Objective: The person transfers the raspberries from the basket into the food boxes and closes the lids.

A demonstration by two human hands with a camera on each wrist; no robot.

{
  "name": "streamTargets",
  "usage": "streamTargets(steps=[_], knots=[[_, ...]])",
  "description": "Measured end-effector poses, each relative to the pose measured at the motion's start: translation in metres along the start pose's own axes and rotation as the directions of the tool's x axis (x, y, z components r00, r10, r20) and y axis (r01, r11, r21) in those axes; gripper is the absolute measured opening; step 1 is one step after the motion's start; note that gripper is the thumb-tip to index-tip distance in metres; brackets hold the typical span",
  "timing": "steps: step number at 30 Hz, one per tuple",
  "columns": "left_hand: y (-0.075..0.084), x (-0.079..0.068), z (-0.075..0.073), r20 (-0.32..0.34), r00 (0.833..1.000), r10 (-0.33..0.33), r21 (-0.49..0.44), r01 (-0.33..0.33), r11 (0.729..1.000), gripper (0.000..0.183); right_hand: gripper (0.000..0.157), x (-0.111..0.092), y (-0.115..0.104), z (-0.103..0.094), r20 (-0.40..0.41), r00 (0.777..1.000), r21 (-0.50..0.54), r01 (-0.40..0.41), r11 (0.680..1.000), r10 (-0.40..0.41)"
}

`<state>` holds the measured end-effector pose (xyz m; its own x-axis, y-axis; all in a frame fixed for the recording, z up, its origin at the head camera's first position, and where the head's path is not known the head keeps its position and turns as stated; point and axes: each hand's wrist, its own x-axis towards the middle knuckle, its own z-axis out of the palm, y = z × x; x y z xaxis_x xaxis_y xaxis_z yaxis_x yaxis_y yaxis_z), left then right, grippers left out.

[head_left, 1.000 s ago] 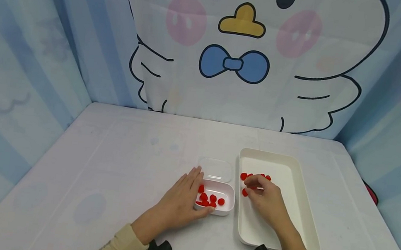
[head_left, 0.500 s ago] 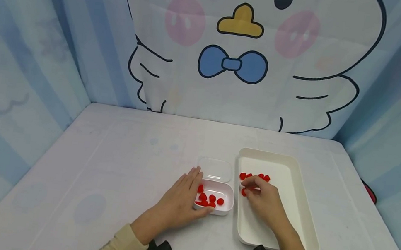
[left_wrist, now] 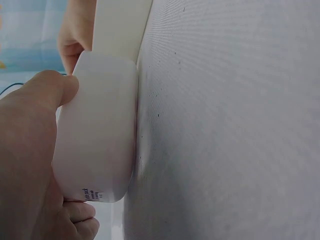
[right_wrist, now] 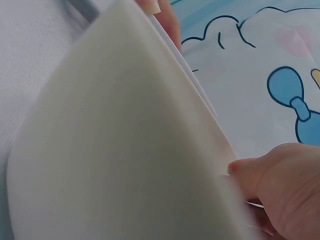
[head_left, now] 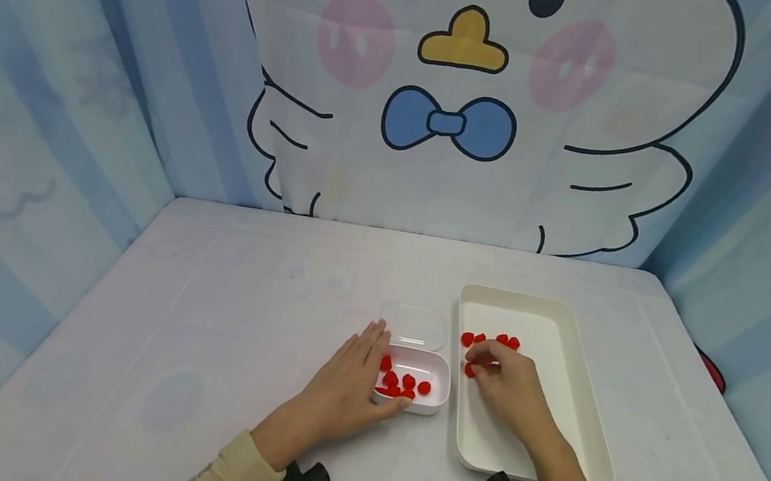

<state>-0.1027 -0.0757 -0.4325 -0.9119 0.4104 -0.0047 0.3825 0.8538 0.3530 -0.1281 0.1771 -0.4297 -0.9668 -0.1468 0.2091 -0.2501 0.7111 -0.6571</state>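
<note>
My left hand (head_left: 347, 390) rests along the left side of a small white box (head_left: 436, 405), its fingers straight and its thumb over the near rim. Several small red balls (head_left: 408, 381) lie inside. In the left wrist view the thumb (left_wrist: 67, 90) touches the box's upper edge. My right hand (head_left: 515, 386) is over the left part of a cream tray (head_left: 533, 451), fingers bent toward the thumb. A red ball (head_left: 470, 370) sits right by those fingertips; whether they pinch it is hidden. More red balls (head_left: 508, 341) lie just beyond the hand.
A clear plastic lid (head_left: 413, 326) lies behind the small box. The box and tray stand side by side with a narrow gap. The white table (head_left: 203, 314) extends to the left. A patterned curtain (head_left: 218, 75) hangs behind and at both sides.
Both hands, the box and the tray keep their places. The right fingertips show only a very slight shift, and the red balls in view look the same.
</note>
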Motion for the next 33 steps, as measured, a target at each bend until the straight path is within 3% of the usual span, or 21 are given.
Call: streamTargets(steps=[18,33], knots=[[0.0005,0.0007,0.0002,-0.001,1.000,0.000,-0.004,0.000,1.000,0.097,0.017,0.0000,-0.0005,-0.0009,-0.026,0.999,-0.017,0.036,0.999,-0.036],[0.0000,0.0007,0.0014,-0.002,1.000,-0.005,-0.010,0.005,1.000,0.098,0.017,0.0017,-0.0057,-0.0081,-0.017,1.000,0.049,-0.025,0.998,0.026]])
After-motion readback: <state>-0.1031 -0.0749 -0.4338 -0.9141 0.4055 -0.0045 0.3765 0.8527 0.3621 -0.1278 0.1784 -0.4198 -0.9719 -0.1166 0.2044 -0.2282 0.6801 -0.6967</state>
